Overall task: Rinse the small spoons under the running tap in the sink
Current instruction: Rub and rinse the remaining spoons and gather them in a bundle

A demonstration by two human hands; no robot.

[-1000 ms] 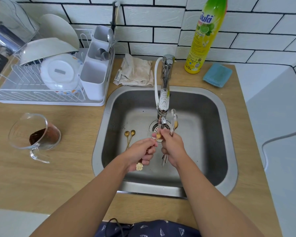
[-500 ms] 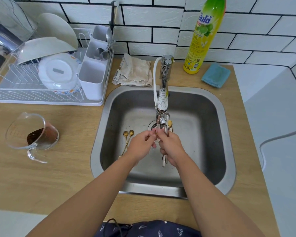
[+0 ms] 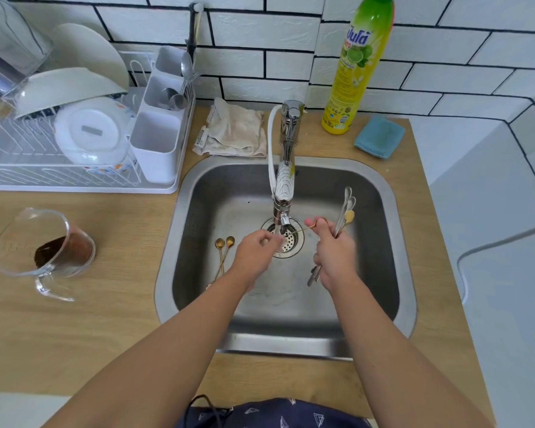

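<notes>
A: hands status?

B: right hand (image 3: 332, 254) over the right half of the sink (image 3: 393, 211); fingers curled round a bundle of small spoons (image 3: 346, 208); bowls stick up past the knuckles, handle ends poke out below the palm; thumb and forefinger also pinch a thin gold spoon (image 3: 303, 229) that runs left toward the tap spout.

A: left?

B: left hand (image 3: 257, 248) just left of the drain (image 3: 288, 240), beside the tap (image 3: 286, 183) outlet; fingers (image 3: 267, 239) curled inward, tips close together; cannot tell whether they grip the gold spoon's far end; blurred there.

A: water on?

B: a pale stream shows under the outlet, over the drain; faint.

A: other spoons?

B: two gold spoons (image 3: 224, 248) lie on the sink floor, left of the left hand; bowls toward the back wall, handles partly hidden under the forearm.

A: surroundings?

B: dish rack (image 3: 74, 177) with plates and a cutlery caddy on the counter left of the sink; glass jug (image 3: 40, 245) with brown contents in front of it; folded cloth (image 3: 233, 131) behind the sink; yellow-green detergent bottle (image 3: 357, 63) and blue sponge (image 3: 379, 135) at back right.
</notes>
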